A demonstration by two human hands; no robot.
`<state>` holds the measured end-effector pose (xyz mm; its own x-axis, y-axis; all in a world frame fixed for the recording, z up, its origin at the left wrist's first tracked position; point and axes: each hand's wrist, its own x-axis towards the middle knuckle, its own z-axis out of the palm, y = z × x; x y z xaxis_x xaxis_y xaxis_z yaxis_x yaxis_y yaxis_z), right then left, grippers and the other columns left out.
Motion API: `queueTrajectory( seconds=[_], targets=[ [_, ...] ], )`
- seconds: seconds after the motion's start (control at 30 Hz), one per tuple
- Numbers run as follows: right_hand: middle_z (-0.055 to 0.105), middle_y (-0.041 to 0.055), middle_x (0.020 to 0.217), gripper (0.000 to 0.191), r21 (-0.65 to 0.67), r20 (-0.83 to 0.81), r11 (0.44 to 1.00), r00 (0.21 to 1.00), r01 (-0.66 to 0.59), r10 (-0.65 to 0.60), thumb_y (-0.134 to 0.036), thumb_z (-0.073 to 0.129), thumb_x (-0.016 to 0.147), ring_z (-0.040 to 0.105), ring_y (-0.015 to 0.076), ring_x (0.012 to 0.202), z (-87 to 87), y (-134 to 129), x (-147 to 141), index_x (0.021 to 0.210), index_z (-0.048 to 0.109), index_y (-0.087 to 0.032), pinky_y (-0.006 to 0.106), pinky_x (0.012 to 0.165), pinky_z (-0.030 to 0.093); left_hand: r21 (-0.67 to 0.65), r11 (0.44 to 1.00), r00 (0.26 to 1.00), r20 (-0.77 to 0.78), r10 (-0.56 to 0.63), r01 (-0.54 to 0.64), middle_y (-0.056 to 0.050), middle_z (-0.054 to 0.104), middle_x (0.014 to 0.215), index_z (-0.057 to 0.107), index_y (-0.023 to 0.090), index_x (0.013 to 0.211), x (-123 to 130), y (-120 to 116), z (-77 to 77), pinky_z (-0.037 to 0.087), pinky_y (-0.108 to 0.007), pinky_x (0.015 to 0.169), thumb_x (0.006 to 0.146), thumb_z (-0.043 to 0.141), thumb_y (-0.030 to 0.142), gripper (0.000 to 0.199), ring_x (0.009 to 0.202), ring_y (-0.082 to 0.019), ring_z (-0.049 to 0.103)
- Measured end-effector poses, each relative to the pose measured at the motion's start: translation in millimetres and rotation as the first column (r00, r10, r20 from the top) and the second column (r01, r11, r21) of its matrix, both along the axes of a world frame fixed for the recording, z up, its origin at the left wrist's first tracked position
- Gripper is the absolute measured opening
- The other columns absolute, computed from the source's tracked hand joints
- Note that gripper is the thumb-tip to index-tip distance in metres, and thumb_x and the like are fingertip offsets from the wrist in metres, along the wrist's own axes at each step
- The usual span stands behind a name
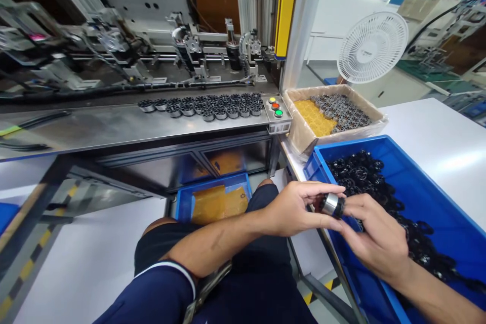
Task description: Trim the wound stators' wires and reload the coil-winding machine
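Observation:
Over the near left edge of a blue bin, my left hand is closed round a small metal ring with black plastic ends, thumb below and fingers above. From the other side my right hand grips the black end of the same part with its fingertips and thumb. Behind my hands, many loose black plastic pieces lie heaped in the bin. The fingers partly hide the part's two ends.
Rows of similar ringed parts stand on the machine's metal ledge, beside a button box. A plastic-lined carton holds metal parts and yellow sheets. A white fan stands behind; a lower blue bin sits near my knees.

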<state>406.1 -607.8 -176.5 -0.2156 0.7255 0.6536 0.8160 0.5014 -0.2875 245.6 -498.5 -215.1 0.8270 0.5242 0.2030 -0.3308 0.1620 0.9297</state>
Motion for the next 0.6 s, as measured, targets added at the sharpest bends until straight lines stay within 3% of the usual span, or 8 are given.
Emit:
queueTrajectory(
  seconds=[0.17,0.37,0.6],
  targets=[
    [0.069,0.0084,0.092,0.029,0.031,0.022,0.999,1.000,0.014,-0.014,-0.005,0.071,0.083,0.069,0.0193,0.083,2.1,1,4,0.108,0.062,-0.016,0.030,0.070,0.058,0.169,0.980,0.995,0.014,0.103,-0.104,-0.016,0.074,0.111,0.069,0.011,0.125,-1,0,2.2,0.057,-0.036,0.092,0.070,0.086,0.032,0.061,0.097,-0.024,0.071],
    [0.066,0.0127,0.110,0.048,0.085,0.101,0.996,0.994,0.031,-0.040,-0.005,0.072,0.082,0.067,0.0259,0.101,1.4,3,9,0.126,0.061,-0.018,0.040,0.083,0.060,0.088,0.991,0.995,0.011,0.103,-0.103,-0.011,0.075,0.099,0.069,0.011,0.120,-4,-2,2.6,0.059,-0.033,0.085,0.065,0.089,0.030,0.061,0.086,-0.020,0.071],
    [0.064,0.0162,0.111,0.054,0.099,0.148,0.995,0.989,-0.021,0.006,-0.005,0.073,0.081,0.065,0.0287,0.103,-0.9,3,13,0.132,0.058,-0.012,0.045,0.085,0.059,-0.077,0.997,1.000,-0.010,0.011,-0.012,-0.007,0.074,0.091,0.072,0.012,0.112,-3,-2,3.9,0.058,-0.034,0.085,0.059,0.092,0.030,0.059,0.082,-0.019,0.071]
  ],
)
